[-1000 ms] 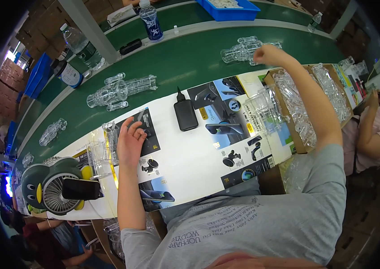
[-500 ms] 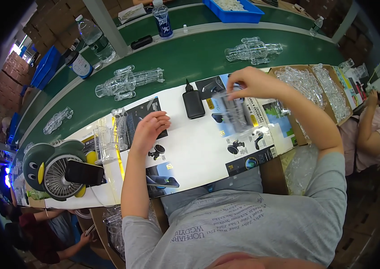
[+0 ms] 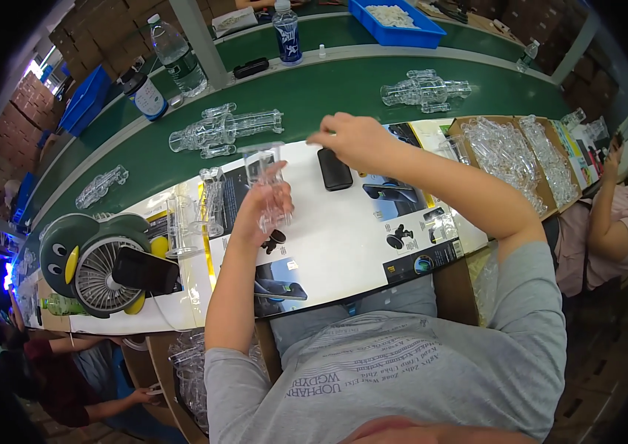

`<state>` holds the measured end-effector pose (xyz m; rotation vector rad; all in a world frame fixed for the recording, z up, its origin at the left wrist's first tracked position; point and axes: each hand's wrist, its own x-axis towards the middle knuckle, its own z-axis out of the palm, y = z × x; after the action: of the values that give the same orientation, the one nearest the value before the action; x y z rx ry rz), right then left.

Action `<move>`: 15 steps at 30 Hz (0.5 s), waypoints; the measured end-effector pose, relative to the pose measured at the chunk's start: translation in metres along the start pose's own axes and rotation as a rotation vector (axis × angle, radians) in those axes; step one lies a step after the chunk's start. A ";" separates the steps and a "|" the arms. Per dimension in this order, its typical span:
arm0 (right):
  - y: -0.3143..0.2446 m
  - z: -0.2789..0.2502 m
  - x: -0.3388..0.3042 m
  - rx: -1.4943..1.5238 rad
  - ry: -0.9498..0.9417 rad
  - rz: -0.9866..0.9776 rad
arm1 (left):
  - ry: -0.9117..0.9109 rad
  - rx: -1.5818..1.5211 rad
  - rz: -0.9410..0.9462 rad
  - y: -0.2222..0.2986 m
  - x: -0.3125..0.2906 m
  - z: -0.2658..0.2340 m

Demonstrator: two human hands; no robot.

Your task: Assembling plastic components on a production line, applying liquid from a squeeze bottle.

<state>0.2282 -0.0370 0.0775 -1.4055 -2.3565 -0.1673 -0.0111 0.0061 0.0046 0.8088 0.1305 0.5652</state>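
My left hand (image 3: 266,207) holds a clear plastic tubular part (image 3: 262,166) upright above the printed cardboard sheet (image 3: 321,259). Its fingers wrap around the lower portion. My right hand (image 3: 355,140) hovers by the top of a black squeeze bottle (image 3: 335,172), with its fingers curled together. It covers the bottle's nozzle, so what the fingertips grip, if anything, is hidden. Left of my left hand, more clear parts (image 3: 212,200) stand on the sheet's edge.
Clear plastic assemblies (image 3: 225,129) lie along the green conveyor belt (image 3: 314,96). At right is a cardboard box (image 3: 503,155) heaped with clear parts. A penguin-shaped fan (image 3: 95,266) with a phone (image 3: 145,270) stands at left. Drink bottles (image 3: 286,33) and a blue tray (image 3: 395,29) line the back.
The clear part has passed from my right hand to my left. My right hand has moved left to the black bottle's top. The whole view has shifted slightly.
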 end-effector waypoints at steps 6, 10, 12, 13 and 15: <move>0.008 0.039 -0.025 -0.436 -0.149 -0.409 | 0.275 -0.085 0.096 0.000 0.002 -0.010; 0.015 0.029 -0.024 -0.369 -0.104 -0.354 | 0.270 -0.047 0.096 0.001 0.002 -0.006; 0.018 0.030 -0.027 -0.376 -0.037 -0.322 | 0.268 0.029 0.072 0.002 0.002 -0.006; 0.010 0.025 -0.029 -0.274 0.044 -0.158 | 0.289 0.036 0.061 0.003 0.001 -0.005; -0.001 0.015 -0.032 -0.124 0.216 0.081 | 0.298 0.031 0.069 0.002 0.002 -0.008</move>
<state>0.2366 -0.0593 0.0515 -1.4578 -2.1412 -0.4263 -0.0128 0.0136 0.0001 0.7581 0.3863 0.7486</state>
